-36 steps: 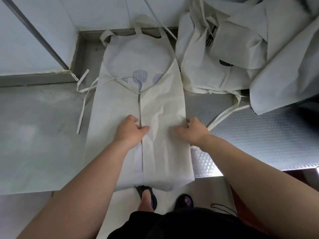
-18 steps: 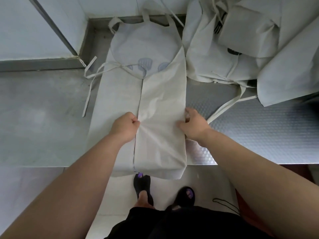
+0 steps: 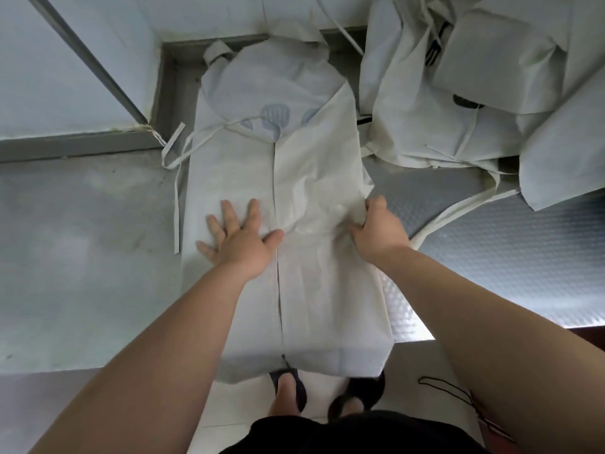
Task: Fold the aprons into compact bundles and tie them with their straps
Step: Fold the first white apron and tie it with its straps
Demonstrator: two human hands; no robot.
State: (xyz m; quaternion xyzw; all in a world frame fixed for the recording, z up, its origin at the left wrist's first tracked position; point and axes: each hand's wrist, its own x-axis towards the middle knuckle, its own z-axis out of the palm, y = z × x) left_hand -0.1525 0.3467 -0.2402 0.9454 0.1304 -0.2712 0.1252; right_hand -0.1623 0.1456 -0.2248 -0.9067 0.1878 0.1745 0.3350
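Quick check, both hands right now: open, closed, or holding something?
Left hand: open, fingers spread flat, pressing on the folded cream fabric apron.
Right hand: closed, gripping the apron's right edge.

The view comes from a wide-angle camera worn on the person's head. The person stands at the near edge of the table (image 3: 82, 257), and the camera faces forward and steeply down. It sits close: both forearms come in large from the bottom corners, and the left hand (image 3: 240, 239) and right hand (image 3: 379, 231) lie on the apron (image 3: 320, 178) near mid-frame. The apron runs straight away from the camera up the middle. At the bottom, past the table's edge, the view drops almost vertically to the feet (image 3: 288, 391) on the floor (image 3: 419, 365). At the top it reaches the wall (image 3: 65, 60) behind the table, and the borders cut off a pile (image 3: 458, 109) at upper right.
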